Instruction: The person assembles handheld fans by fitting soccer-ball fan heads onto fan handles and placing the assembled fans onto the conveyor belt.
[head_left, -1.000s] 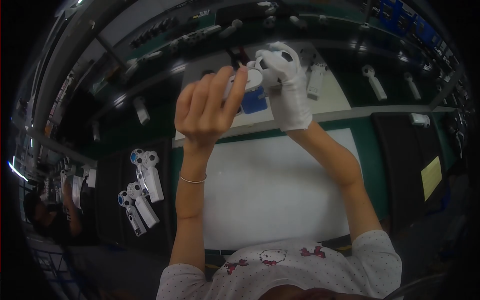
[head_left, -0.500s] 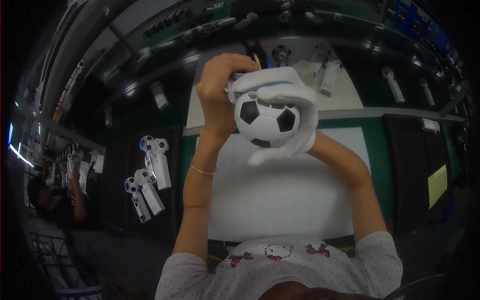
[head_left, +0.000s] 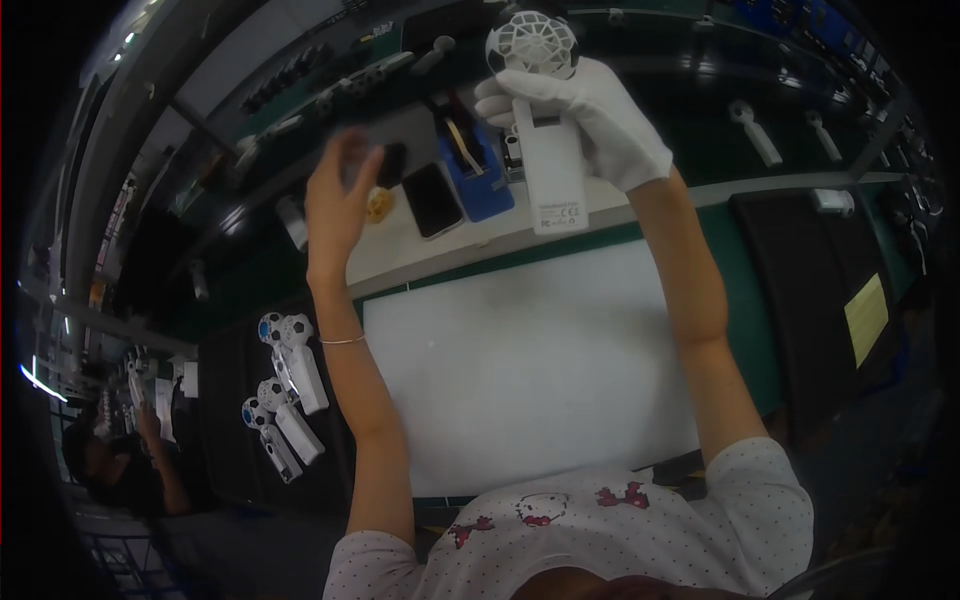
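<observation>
My gloved right hand is closed round the neck of a white handheld fan, whose round openwork head points away and whose flat handle with small print hangs toward me. My bare left hand is raised at the left, fingers apart and slightly blurred, with nothing seen in it. It is near a black object and a yellow roll. Between the hands lie a dark phone and a blue holder with tools in it.
Several white fans with football-patterned heads lie on a black mat at the left. A white work sheet is before me. At the right are a black mat, a yellow paper and a white device. Another person is at far left.
My left hand has left the fan and moved left, its fingers opening. My right hand has raised the fan away from me and turned it, so the openwork head and printed handle show.
</observation>
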